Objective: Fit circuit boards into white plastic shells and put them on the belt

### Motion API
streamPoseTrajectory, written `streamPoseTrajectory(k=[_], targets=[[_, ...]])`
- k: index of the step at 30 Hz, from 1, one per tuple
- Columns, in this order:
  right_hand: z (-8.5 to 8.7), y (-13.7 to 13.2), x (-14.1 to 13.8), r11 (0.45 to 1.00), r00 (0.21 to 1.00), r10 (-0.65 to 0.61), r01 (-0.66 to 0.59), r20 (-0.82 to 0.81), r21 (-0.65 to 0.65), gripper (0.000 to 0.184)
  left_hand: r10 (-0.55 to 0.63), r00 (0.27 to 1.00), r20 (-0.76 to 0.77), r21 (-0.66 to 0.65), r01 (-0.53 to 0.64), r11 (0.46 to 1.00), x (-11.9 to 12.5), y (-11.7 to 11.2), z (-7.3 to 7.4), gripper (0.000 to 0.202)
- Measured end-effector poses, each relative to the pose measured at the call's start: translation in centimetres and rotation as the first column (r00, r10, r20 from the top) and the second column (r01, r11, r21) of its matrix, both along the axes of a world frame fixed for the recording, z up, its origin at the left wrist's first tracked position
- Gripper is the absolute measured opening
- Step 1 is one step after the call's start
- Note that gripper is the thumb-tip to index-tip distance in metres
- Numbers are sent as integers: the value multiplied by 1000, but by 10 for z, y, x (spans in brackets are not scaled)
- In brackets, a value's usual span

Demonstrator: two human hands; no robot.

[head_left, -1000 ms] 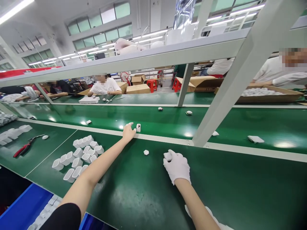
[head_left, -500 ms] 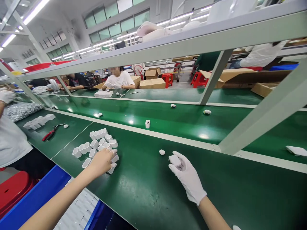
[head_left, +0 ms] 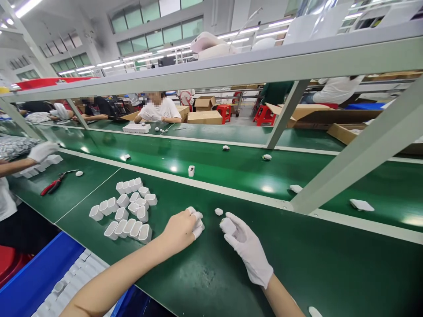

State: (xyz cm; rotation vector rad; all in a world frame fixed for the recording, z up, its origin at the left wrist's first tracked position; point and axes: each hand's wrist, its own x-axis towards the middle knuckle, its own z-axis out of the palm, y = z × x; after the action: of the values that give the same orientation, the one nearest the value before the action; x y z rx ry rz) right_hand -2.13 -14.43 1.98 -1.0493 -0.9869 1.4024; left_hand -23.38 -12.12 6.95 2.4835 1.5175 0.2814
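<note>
My left hand (head_left: 185, 226), with white covers on its fingertips, hovers above the green bench between the cups and my right hand. Its fingers are curled together, and whatever they may hold is hidden. In a white glove, my right hand (head_left: 244, 242) grips a small white block-shaped plastic piece (head_left: 228, 226) between thumb and fingers. Just beyond that piece, a small white lump (head_left: 218, 211) lies on the bench. To the left stand several white plastic cups (head_left: 123, 201) with open tops, grouped in short rows.
A green conveyor (head_left: 231, 169) with scattered white parts runs behind a pale rail. Red-handled pliers (head_left: 53, 186) lie at left, near a co-worker's gloved hand (head_left: 42, 152). A slanted metal post (head_left: 350, 154) rises at right; a blue bin (head_left: 42, 264) of white parts sits below the bench edge.
My left hand has moved right, from the cups toward my right hand. My right hand keeps hold of the white piece. The view has shifted slightly, and the co-worker's gloved hand has reached over the bench.
</note>
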Motion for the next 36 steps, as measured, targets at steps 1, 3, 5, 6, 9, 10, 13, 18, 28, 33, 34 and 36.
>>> streamPoseTrajectory(k=[1, 3, 5, 6, 9, 10, 13, 18, 28, 33, 34, 36], targets=[[1, 0, -1, 1000, 1000, -2, 2, -13, 6, 65, -21, 1000, 13, -11, 22, 1000, 8, 4, -5, 27], [3, -1, -2, 1000, 997, 8, -9, -78, -23, 59, -53, 998, 33, -20, 53, 998, 19, 11, -14, 28], [7, -2, -2, 995, 983, 37, -53, -178, -84, 56, -71, 996, 47, -24, 72, 997, 24, 17, -21, 32], [9, -3, -1, 991, 972, 51, -78, -228, -110, 54, -82, 994, 76, -25, 84, 996, 25, 18, -24, 35], [15, -3, -1, 984, 950, 41, -93, -310, -154, 49, -124, 950, 285, -50, 144, 988, 21, 15, -30, 46], [17, -3, -2, 983, 947, 21, -79, -319, -169, 47, -133, 918, 375, -72, 171, 983, 19, 13, -31, 50], [19, -4, -3, 978, 942, -43, -28, -332, -206, 45, -116, 839, 532, -180, 246, 952, 12, 10, -34, 55], [16, -4, -3, 978, 963, -73, 19, -260, -205, 51, 46, 839, 542, -369, 188, 910, 7, 13, -42, 54], [16, -7, -15, 975, 998, 43, -50, -40, -216, 58, -21, 931, 363, -203, 101, 974, 11, 12, -51, 29], [2, -5, -9, 969, 983, -132, 155, 131, -192, 60, -26, 902, 430, -190, 118, 975, 10, 9, -49, 36], [0, -5, -6, 962, 973, -172, 200, 153, -188, 61, -19, 904, 427, -188, 109, 976, 10, 8, -48, 39], [-1, -3, -2, 955, 967, -209, 234, 146, -183, 62, -12, 914, 405, -194, 99, 976, 11, 5, -47, 43]])
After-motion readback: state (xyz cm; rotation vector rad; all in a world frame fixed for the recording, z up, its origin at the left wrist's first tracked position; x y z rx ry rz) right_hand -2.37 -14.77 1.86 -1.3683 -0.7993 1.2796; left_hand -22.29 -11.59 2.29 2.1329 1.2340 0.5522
